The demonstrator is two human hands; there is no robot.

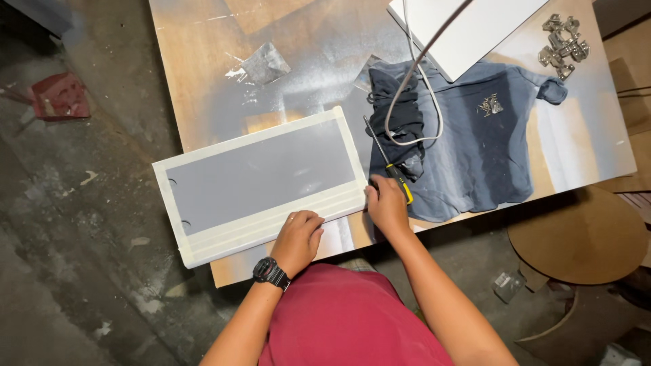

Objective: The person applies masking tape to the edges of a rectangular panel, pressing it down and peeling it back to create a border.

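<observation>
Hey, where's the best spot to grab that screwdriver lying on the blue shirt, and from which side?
Grip the screwdriver by its yellow-and-black handle, coming from the near edge of the table. The handle points toward the person, right beside the right hand, while the thin shaft runs away toward the dark cloth.

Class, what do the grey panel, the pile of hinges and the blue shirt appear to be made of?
Panel: probably wood board with matte grey paint, edged in pale masking tape. Hinges: metal, judging by their bright silvery shine. Shirt: soft fabric, shown by its folds and wrinkles.
</observation>
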